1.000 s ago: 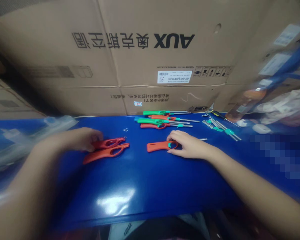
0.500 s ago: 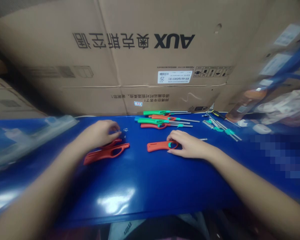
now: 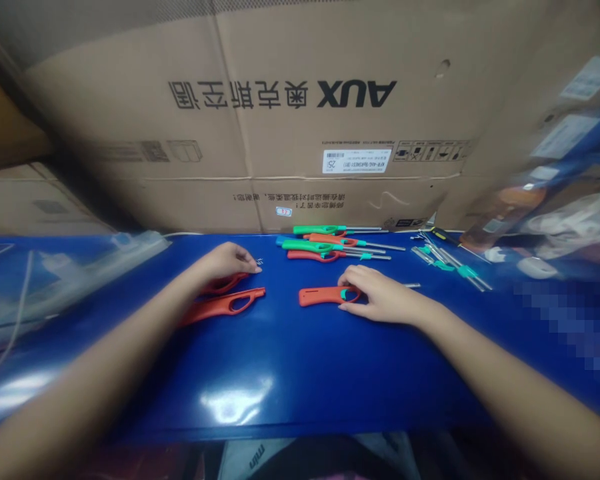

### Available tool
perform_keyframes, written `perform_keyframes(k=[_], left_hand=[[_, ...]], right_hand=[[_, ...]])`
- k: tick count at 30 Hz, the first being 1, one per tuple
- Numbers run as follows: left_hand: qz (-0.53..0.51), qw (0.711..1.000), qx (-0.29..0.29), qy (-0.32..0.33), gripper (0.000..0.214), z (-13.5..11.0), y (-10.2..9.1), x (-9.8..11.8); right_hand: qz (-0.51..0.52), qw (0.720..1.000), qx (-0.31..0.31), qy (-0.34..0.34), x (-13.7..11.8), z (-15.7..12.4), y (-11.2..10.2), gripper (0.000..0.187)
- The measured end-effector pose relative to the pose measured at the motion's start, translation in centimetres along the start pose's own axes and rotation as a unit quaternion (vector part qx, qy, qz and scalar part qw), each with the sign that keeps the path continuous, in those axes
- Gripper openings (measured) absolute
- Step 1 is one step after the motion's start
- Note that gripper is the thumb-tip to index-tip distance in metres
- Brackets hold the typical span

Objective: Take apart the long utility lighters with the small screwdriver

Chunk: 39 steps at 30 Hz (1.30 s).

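Note:
My left hand (image 3: 230, 260) reaches over two loose orange handle shells (image 3: 225, 305) on the blue table (image 3: 290, 360); its fingertips are pinched at some tiny metal parts (image 3: 258, 262) just past the shells. My right hand (image 3: 375, 293) lies curled on an orange lighter body (image 3: 323, 296) with a teal trigger, pressing it to the table; a thin metal rod sticks out to the right of that hand.
A pile of green and orange long-nosed lighters (image 3: 330, 241) lies at the table's back, with several metal tubes with teal ends (image 3: 450, 260) to their right. A big AUX cardboard box (image 3: 300, 113) stands behind. Clear plastic bags (image 3: 65, 273) lie at left, clutter at right.
My left hand left the orange shells and moved forward and right to the small metal parts, closing into a pinch. My right hand stayed on the lighter body.

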<state>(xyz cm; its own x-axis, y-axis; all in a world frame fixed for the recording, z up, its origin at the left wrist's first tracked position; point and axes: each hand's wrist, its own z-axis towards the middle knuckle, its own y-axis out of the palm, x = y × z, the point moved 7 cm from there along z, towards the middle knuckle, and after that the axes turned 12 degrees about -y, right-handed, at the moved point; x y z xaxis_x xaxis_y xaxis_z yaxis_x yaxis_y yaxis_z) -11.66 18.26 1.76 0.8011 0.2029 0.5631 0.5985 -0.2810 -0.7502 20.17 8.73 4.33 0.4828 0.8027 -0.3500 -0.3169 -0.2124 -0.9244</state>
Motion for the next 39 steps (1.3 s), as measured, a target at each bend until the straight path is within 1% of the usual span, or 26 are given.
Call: perform_keyframes(k=[5, 8, 10, 12, 15, 17, 19, 20, 21, 22, 23, 25, 27, 29, 31, 33, 36, 39], left_hand=[[-0.030, 0.999, -0.008, -0.010, 0.048, 1.7, -0.4, -0.8], [-0.045, 0.999, -0.010, -0.014, 0.053, 1.8, -0.4, -0.6], [-0.052, 0.999, -0.001, -0.015, 0.057, 1.6, -0.6, -0.4], [-0.053, 0.998, 0.018, -0.015, 0.058, 1.2, -1.0, 0.0], [-0.038, 0.997, 0.065, -0.012, 0.055, 0.1, -1.9, 0.7], [-0.022, 0.994, 0.105, -0.005, 0.051, -0.9, -2.4, 1.5], [-0.010, 0.990, 0.141, 0.014, 0.046, -2.3, -2.1, 2.8], [-0.006, 0.988, 0.151, 0.030, 0.044, -3.2, -1.6, 3.7], [0.000, 0.988, 0.147, 0.052, 0.041, -4.1, -0.7, 4.7], [0.012, 0.986, 0.132, 0.099, 0.039, -5.3, 0.6, 6.0], [0.023, 0.984, 0.103, 0.147, 0.036, -6.5, 2.3, 7.3], [0.038, 0.967, 0.063, 0.242, 0.026, -9.0, 5.5, 9.5], [0.075, 0.945, 0.038, 0.316, 0.026, -11.0, 8.4, 10.9], [0.107, 0.934, 0.035, 0.340, 0.026, -11.9, 10.3, 11.5], [0.119, 0.930, 0.041, 0.344, 0.021, -12.0, 11.0, 11.9], [0.120, 0.929, 0.047, 0.346, 0.017, -11.9, 11.1, 12.3], [0.134, 0.929, 0.044, 0.341, 0.018, -11.5, 11.3, 12.9], [0.161, 0.931, 0.036, 0.325, 0.015, -11.2, 11.8, 13.4]], right_hand=[[0.009, 1.000, 0.003, 0.003, 0.1, 0.2, 0.0, 0.025], [0.008, 1.000, 0.004, 0.011, 0.1, 0.2, 0.0, 0.026], [0.007, 1.000, 0.009, 0.023, 0.1, 0.1, -0.1, 0.032], [0.005, 0.999, 0.014, 0.032, -0.1, -0.1, -0.1, 0.037], [-0.004, 0.999, 0.011, 0.037, -0.3, -0.1, -0.1, 0.035], [-0.010, 0.999, 0.008, 0.042, -0.3, -0.1, -0.1, 0.033], [-0.013, 0.999, 0.005, 0.047, -0.4, 0.0, -0.1, 0.034], [-0.013, 0.999, 0.003, 0.052, -0.4, 0.1, -0.2, 0.034], [-0.013, 0.998, 0.001, 0.057, -0.4, 0.1, -0.2, 0.034], [-0.012, 0.998, -0.002, 0.064, -0.4, 0.0, -0.2, 0.035], [-0.011, 0.997, -0.005, 0.072, -0.4, 0.0, -0.2, 0.035], [-0.009, 0.996, -0.014, 0.087, -0.5, -0.1, -0.2, 0.036], [-0.006, 0.995, -0.029, 0.100, -0.8, -0.2, -0.1, 0.036], [-0.005, 0.993, -0.044, 0.109, -1.1, -0.1, 0.0, 0.036], [-0.017, 0.991, -0.058, 0.117, -1.4, 0.2, 0.0, 0.037], [-0.039, 0.989, -0.074, 0.119, -1.8, 0.5, 0.0, 0.036], [-0.053, 0.988, -0.099, 0.104, -2.5, 1.3, 0.1, 0.035], [-0.052, 0.987, -0.120, 0.093, -2.9, 1.8, 0.1, 0.036]])
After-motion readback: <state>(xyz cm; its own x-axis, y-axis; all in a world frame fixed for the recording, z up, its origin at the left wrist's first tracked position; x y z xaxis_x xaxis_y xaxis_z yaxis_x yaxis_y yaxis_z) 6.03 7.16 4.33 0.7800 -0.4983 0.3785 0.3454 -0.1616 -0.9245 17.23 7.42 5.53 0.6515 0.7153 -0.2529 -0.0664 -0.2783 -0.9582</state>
